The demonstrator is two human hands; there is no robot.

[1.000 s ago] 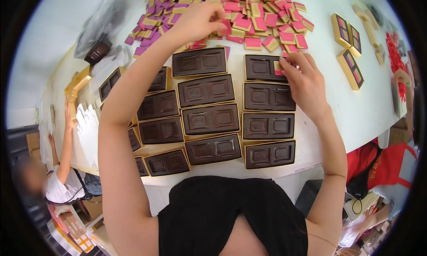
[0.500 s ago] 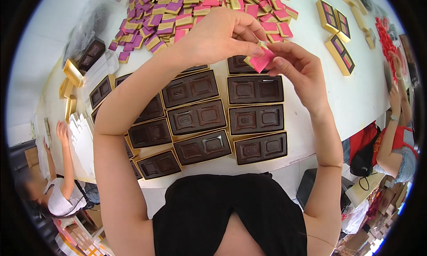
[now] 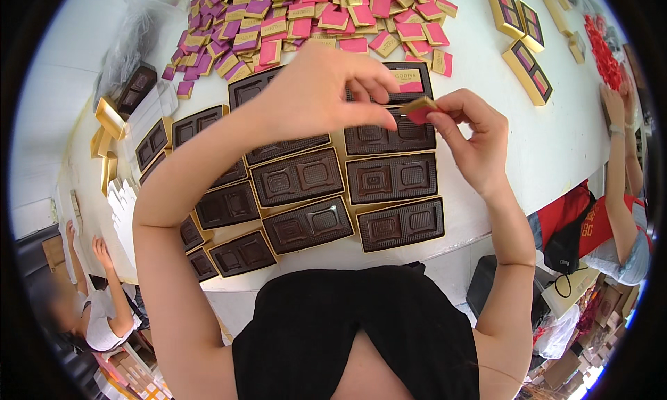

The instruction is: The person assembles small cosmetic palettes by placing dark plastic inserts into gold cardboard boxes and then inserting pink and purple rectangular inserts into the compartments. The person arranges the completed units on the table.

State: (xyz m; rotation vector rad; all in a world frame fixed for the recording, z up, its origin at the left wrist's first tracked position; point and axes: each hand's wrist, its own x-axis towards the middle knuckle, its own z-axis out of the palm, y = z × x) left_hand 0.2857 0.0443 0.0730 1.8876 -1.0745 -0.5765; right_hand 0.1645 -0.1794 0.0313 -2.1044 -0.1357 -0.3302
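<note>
The right hand (image 3: 476, 132) pinches a small flat square wrapped in pink and gold (image 3: 421, 110) between thumb and fingers near one end, probably to keep the rest of it uncovered. It is held above the right-hand column of gold-rimmed boxes with dark-brown moulded plastic trays (image 3: 372, 179). The left hand (image 3: 323, 87) hovers just beside it, thumb and fingers spread, with nothing visible in its grasp. The boxes stand in columns on the white desk (image 3: 479, 73) (handy, presumably, to the loose purple, pink and gold pile (image 3: 302, 12) beyond).
</note>
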